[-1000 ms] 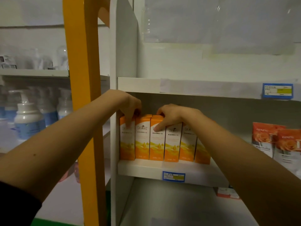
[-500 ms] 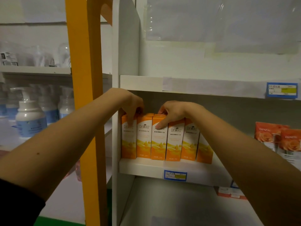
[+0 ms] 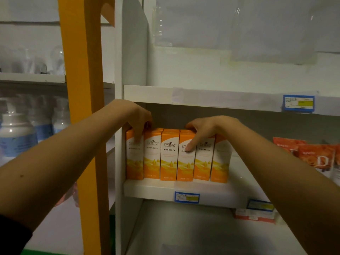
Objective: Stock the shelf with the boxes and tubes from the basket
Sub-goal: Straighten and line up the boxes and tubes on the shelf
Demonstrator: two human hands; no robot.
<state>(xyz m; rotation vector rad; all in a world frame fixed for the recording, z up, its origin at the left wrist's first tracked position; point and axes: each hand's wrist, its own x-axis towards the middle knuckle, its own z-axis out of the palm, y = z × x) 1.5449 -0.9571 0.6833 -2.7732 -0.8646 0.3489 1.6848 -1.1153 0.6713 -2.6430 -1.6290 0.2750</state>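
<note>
Since a moment ago little has changed: the six orange boxes (image 3: 169,159) stand upright in one tight row at the 9 o'clock end of the shelf (image 3: 147,190), and the end box at 3 o'clock seems more in line. The left hand (image 3: 137,118) curls over the top of the leftmost box (image 3: 134,162). The right hand (image 3: 206,129) lies open over the tops, its index finger (image 3: 190,146) pressing the fourth box (image 3: 185,166), so I judge this batch is placed and only being squared.
</note>
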